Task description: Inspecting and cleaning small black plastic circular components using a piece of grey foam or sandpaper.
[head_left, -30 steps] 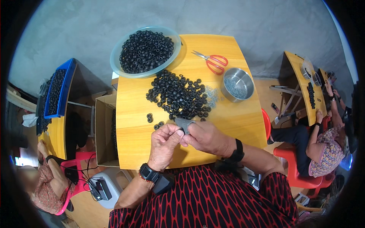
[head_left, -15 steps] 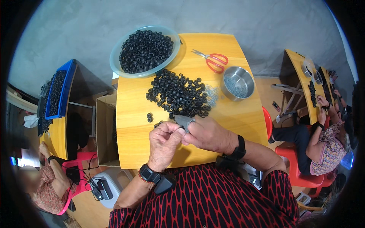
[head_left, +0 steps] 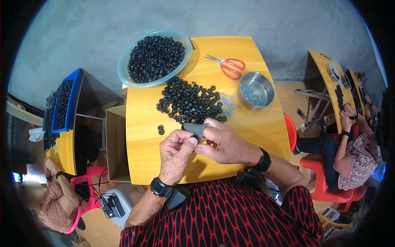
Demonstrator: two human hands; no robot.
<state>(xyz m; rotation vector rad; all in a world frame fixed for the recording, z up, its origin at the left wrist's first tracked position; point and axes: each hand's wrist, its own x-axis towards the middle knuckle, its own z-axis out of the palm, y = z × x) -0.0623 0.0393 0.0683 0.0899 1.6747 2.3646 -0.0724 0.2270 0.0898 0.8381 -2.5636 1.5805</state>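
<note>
Change: both hands are staying low over the near edge of the surface (head_left: 263, 131), the grey tool tilting slightly since 0.5 s earlier.
Surface: yellow wood, carrying a heap of black rings (head_left: 190, 101), a clear bowl (head_left: 123, 68) of more rings, red scissors (head_left: 229, 66), a steel bowl (head_left: 257, 91), 2 stray rings (head_left: 160, 130).
Room: grey floor; other people sitting at similar surfaces left and right.
Item: right hand (head_left: 226, 142) gripping the grey tool (head_left: 196, 129); left hand (head_left: 176, 153) pinching 1 small black ring (head_left: 194, 137) against it.
</note>
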